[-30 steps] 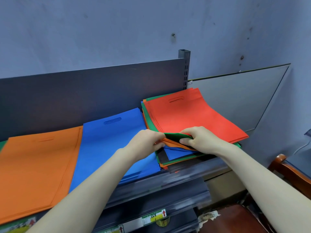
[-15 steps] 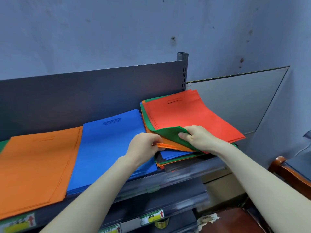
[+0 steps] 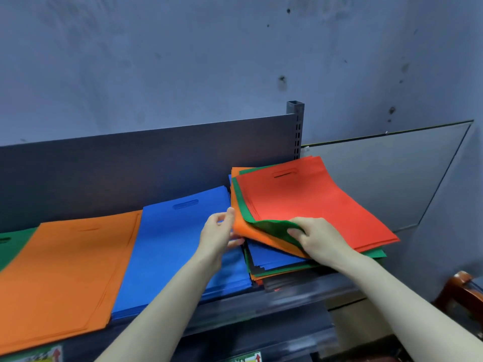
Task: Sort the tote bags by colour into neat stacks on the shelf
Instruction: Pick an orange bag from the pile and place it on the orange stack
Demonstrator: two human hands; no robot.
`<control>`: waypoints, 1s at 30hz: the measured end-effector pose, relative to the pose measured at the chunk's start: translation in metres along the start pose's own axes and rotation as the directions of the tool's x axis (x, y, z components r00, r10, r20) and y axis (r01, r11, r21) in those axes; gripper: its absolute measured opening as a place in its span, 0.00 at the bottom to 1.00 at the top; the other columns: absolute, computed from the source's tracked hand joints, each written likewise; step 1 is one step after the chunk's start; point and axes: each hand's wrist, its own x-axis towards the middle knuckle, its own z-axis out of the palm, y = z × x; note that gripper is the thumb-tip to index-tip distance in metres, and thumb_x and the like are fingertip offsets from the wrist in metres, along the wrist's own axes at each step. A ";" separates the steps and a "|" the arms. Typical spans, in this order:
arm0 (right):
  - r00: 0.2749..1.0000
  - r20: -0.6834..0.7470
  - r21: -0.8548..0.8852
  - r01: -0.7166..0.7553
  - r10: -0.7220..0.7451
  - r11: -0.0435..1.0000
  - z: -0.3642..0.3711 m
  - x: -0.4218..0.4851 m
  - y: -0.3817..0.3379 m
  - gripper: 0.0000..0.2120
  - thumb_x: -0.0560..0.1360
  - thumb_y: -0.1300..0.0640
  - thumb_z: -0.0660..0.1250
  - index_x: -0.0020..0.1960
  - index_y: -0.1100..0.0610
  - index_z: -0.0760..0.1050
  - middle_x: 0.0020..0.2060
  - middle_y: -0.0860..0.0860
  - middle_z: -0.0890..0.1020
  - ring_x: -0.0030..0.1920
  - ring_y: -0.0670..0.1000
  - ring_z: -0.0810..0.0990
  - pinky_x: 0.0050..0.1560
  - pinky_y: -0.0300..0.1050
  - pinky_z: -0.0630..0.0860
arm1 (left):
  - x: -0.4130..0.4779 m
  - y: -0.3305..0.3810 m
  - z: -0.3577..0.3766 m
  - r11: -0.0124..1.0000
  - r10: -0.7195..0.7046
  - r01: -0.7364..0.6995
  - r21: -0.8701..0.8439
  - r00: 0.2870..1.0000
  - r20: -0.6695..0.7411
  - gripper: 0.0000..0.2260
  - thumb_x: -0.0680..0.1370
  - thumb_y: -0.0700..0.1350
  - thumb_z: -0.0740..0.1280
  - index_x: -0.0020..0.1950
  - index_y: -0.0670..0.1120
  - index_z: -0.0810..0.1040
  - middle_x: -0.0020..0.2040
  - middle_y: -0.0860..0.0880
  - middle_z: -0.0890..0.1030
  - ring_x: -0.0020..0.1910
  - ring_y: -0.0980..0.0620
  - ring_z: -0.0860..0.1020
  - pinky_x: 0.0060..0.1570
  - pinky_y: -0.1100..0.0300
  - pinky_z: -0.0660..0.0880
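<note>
Pinching green tote point(image 3: 274, 226) corner up with right hand point(image 3: 318, 240) (red totes point(image 3: 300, 199) riding along), baring orange tote point(image 3: 252, 235) at 9 o'clock, right by left hand point(image 3: 217, 233), half-open round its edge.

A blue-grey wall point(image 3: 183, 61) is filling the upper half of the view, its paint showing dark spots point(image 3: 281, 81). In front of it the shelf point(image 3: 300, 288) is standing with a dark grey back panel point(image 3: 130, 163) ending at a slotted metal post point(image 3: 295, 126). A pale grey board point(image 3: 379, 178) is leaning against the wall just right of the post. A reddish wooden chair point(image 3: 461, 288) is showing at the lower right. Price labels point(image 3: 257, 357) with red arrows are sitting on a lower rail. Light is falling evenly.
</note>
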 end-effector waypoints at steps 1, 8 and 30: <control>1.000 -0.009 -0.010 0.002 -0.002 1.000 0.002 0.000 -0.002 0.08 0.78 0.54 0.62 0.51 0.48 0.79 0.47 0.49 0.84 0.50 0.56 0.79 0.45 0.49 0.74 | 0.002 0.005 0.001 0.993 -0.079 0.077 -0.092 0.997 -0.010 0.12 0.80 0.54 0.62 0.48 0.46 0.74 0.44 0.47 0.78 0.39 0.48 0.79 0.37 0.60 0.78; 0.989 -0.092 -0.175 0.099 -0.116 0.980 -0.002 0.001 -0.018 0.19 0.74 0.60 0.64 0.60 0.42 0.78 0.55 0.45 0.83 0.57 0.55 0.79 0.49 0.47 0.75 | 0.011 0.016 -0.004 0.978 -0.207 0.204 0.049 0.976 0.069 0.09 0.72 0.31 0.69 0.51 0.36 0.80 0.41 0.42 0.81 0.32 0.50 0.77 0.31 0.61 0.75; 0.976 0.021 -0.161 0.217 -0.216 0.963 0.018 0.004 -0.022 0.32 0.70 0.71 0.57 0.67 0.44 0.73 0.66 0.43 0.75 0.68 0.46 0.71 0.64 0.43 0.69 | 0.022 0.001 -0.056 0.745 0.239 0.023 0.666 0.924 -0.299 0.15 0.79 0.41 0.61 0.33 0.44 0.66 0.33 0.48 0.70 0.34 0.48 0.69 0.35 0.55 0.64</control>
